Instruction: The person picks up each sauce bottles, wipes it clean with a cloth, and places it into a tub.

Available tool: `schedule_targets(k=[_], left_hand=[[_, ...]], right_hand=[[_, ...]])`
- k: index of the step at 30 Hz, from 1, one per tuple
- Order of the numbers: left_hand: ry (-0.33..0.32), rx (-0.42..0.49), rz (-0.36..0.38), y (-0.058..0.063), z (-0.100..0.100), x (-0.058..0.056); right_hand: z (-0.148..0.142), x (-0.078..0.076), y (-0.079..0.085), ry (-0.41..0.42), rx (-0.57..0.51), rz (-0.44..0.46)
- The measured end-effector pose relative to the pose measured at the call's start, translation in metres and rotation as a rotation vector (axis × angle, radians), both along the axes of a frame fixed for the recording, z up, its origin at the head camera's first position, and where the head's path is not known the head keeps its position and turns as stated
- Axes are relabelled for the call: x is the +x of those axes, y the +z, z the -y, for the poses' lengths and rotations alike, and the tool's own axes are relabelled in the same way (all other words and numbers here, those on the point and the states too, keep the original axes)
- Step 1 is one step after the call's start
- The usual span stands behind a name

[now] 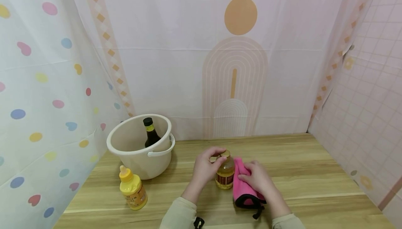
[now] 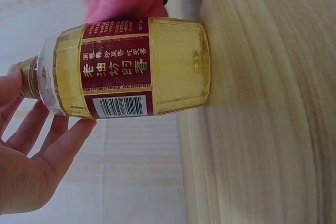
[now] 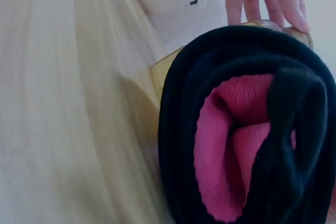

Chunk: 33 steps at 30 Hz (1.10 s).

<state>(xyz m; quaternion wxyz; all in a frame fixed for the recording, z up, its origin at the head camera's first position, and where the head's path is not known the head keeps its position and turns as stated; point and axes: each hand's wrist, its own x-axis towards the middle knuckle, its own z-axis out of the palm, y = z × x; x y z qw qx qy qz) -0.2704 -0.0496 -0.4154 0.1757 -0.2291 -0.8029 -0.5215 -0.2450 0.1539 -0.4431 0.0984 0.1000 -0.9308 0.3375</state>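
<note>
A small bottle of yellow cooking oil with a dark red label stands upright on the wooden table. My left hand holds it at the gold cap, thumb on one side and fingers on the other. Just right of the bottle, my right hand grips a folded pink cloth trimmed in black, with the cloth against the bottle's side. In the right wrist view the black edging forms a loop around pink folds and covers most of the bottle.
To the left stands a cream bucket with a white handle, and a dark bottle with a black cap leans inside it. A yellow squeeze bottle stands in front of the bucket. Patterned curtains hang behind the table.
</note>
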Motion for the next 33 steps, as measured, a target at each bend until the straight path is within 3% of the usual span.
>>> schedule_targets(k=[6,11,21,27,33], left_hand=[[0.003,-0.004,-0.009,-0.001,0.000,0.000],[0.001,0.002,-0.002,-0.001,0.000,0.000],[-0.009,0.005,-0.006,-0.001,0.001,0.000],[-0.024,0.005,-0.022,-0.001,0.001,-0.001],[-0.025,0.008,-0.016,-0.001,0.000,-0.001]], right_hand=[[0.000,-0.003,-0.009,0.034,0.058,0.002],[-0.003,-0.003,-0.005,0.031,0.036,0.024],[-0.024,0.000,0.030,-0.057,-0.109,-0.024],[-0.015,0.001,0.052,-0.027,-0.245,-0.125],[0.001,0.003,0.054,0.022,-0.276,-0.146]])
